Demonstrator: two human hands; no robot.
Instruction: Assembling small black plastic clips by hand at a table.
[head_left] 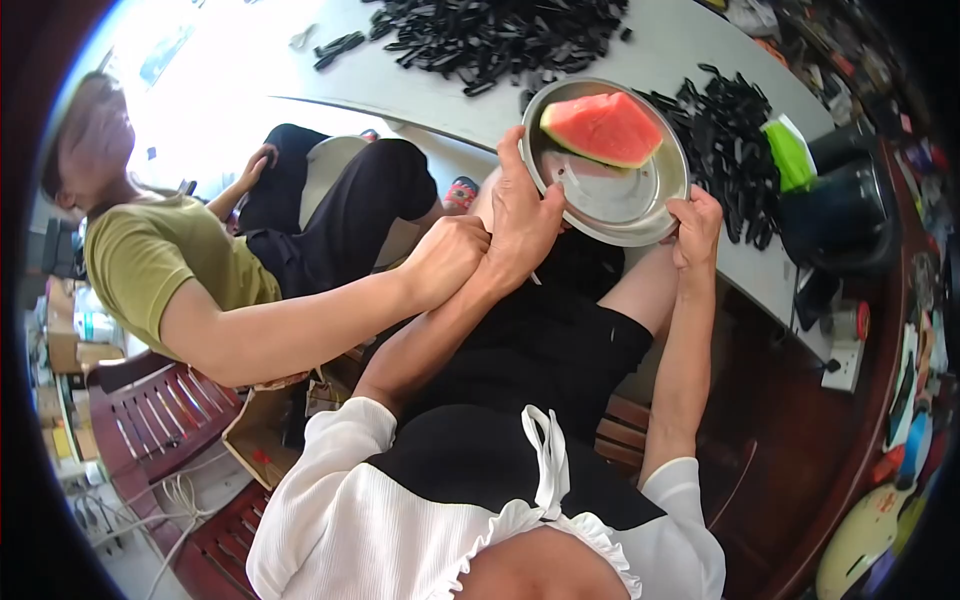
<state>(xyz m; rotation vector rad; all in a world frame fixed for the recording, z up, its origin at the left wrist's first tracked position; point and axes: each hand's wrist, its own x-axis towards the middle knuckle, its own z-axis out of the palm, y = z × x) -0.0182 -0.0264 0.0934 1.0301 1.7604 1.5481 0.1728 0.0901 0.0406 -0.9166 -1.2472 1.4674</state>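
Observation:
A shallow round metal plate (pixel 662 228) is held tilted in front of me, over the near edge of the table. In it lies a thick wedge of watermelon (pixel 605 128), red flesh with a green rind, toward the plate's far side. My left hand (pixel 528 215) grips the plate's left rim, its thumb turned toward the plate. On the right, my right hand (pixel 697 228) pinches the lower right rim between thumb and fingers. Another person's closed hand (pixel 447 262) is at my left wrist; what it holds, if anything, is hidden.
Piles of small black parts (pixel 490 40) cover areas of the white table (pixel 440 105). A black container (pixel 838 205) with a bright green item stands at the right. The co-worker in an olive shirt (pixel 140 265) sits at my left, beside a reddish wooden chair (pixel 165 415) and a cardboard box (pixel 262 435).

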